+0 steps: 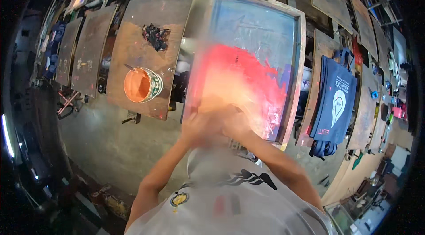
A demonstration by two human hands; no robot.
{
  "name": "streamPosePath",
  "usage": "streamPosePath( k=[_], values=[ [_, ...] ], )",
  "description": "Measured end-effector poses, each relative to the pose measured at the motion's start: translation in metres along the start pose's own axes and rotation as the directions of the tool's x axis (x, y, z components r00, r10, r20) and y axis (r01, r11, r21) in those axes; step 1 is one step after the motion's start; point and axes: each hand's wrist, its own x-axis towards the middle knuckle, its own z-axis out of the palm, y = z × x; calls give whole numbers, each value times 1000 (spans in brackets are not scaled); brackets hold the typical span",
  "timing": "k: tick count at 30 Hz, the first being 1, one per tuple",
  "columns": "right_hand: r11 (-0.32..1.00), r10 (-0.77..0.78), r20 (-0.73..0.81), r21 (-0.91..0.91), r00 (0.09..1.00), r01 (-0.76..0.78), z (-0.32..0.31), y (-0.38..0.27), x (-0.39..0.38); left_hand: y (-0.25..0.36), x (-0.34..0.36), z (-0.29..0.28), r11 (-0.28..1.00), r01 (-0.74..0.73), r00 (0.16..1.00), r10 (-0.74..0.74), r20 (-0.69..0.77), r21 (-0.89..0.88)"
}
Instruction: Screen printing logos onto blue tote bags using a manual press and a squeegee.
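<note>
A wooden-framed screen (299, 44) lies ahead of me with a blue mesh and a broad spread of pink and orange ink (239, 75) over it. My left hand (194, 126) and my right hand (234, 122) are close together at the screen's near end, fingers closed around something I cannot make out. A blurred band runs down the middle of the picture and smears both hands and the screen's left edge.
Left, a board (128, 44) holds an orange-stained bucket (150, 85) with a stick and a dark crumpled bundle (155, 38). Right, dark blue tote bags (332, 93) lie stacked on another board (305, 128). More boards (93, 49) line both sides above a concrete floor (93, 133).
</note>
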Motion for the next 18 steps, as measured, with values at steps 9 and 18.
streamPosePath(
  k=[9,18],
  values=[
    [1000,-9,44,-9,999,9,18,6,23,-11,15,-4,996,11,1000,-10,14,-89],
    [999,-26,65,-39,998,28,-34,47,55,-35,96,-29,1000,0,941,-9,338,28]
  ],
)
